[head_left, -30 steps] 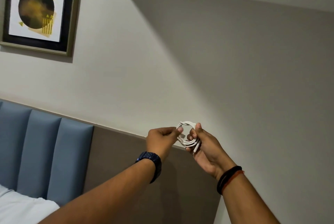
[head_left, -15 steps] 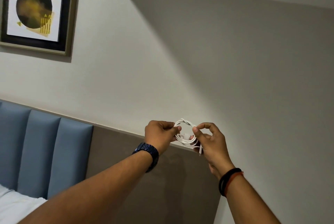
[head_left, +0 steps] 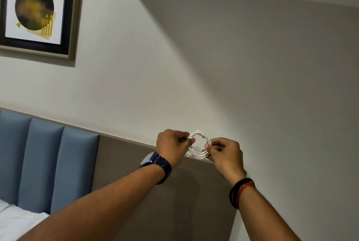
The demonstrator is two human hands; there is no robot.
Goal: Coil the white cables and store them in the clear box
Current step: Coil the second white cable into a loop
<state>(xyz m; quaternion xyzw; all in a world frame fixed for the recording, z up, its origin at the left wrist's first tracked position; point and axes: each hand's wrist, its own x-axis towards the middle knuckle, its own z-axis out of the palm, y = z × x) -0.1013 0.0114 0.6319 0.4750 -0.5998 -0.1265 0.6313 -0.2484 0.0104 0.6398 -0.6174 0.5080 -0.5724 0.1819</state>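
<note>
The cable [head_left: 196, 152], wound into a small coil, is held in the air before the wall [head_left: 213, 65], between both hands. The left grip [head_left: 172, 147] pinches the coil's left side between thumb and forefinger. The right grip [head_left: 225, 153] pinches its lower right side. A plug end seems to lie at the coil's bottom, though it is blurred. A headboard [head_left: 48, 163] stands to the lower left.

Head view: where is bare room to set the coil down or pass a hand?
Set-down: only the white bedding, lower left, bordered by the blue headboard and left forearm. Passing: open air above the hands, before the wall. Crowded: between left hand and right hand, both pinching the coiled cable.
</note>
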